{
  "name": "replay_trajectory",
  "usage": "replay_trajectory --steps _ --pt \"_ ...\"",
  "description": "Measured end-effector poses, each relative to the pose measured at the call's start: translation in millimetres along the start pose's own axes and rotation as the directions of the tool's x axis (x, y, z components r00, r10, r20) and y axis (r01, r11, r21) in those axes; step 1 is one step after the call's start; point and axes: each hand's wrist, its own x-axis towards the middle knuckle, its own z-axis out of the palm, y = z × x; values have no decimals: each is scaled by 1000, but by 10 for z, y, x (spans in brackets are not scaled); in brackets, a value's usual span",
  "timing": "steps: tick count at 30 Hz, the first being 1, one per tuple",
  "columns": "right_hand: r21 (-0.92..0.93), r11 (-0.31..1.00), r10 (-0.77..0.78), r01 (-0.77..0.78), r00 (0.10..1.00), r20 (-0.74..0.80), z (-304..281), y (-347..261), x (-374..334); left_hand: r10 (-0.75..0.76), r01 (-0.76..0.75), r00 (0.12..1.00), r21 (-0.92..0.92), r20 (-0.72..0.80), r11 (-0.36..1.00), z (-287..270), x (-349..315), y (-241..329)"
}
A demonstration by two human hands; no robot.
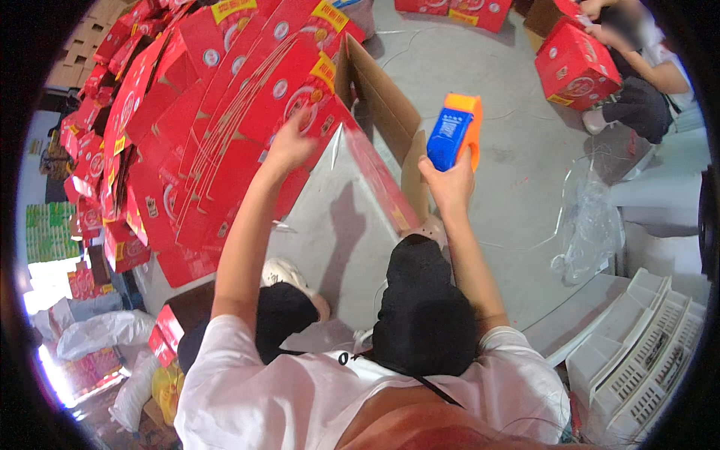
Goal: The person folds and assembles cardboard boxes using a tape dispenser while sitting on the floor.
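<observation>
My right hand (450,184) grips a blue-and-orange handheld tool (452,131) with small white print on its blue side. The tool is held up above the floor; what kind it is I cannot tell. My left hand (292,142) holds nothing, its fingers apart, in front of a stack of flattened red cartons (247,127). In front of my knees, between the two hands, stands a red carton (382,176) partly unfolded, its brown inner flaps (386,94) upright. Its lower part is hidden by my knee.
More red cartons (97,150) pile up at the far left. At the upper right a person (649,75) crouches beside a closed red carton (577,67). Clear plastic wrap (589,217) lies on the grey floor (517,157) at right, near white plastic crates (637,352).
</observation>
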Motion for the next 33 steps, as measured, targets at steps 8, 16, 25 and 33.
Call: replay_trajectory --steps 8,16,25,33 --pt "136 986 -106 99 993 50 363 189 -218 51 -53 991 -19 -125 998 370 890 -73" --pt "413 890 -5 192 911 -412 -170 165 218 250 -228 968 563 40 794 -509 -366 185" --pt "-231 426 -898 875 439 4 617 431 -172 197 -382 915 594 353 708 -250 -867 -245" --pt "164 672 -614 722 420 668 443 -79 146 24 -352 745 362 666 863 -274 -902 -466"
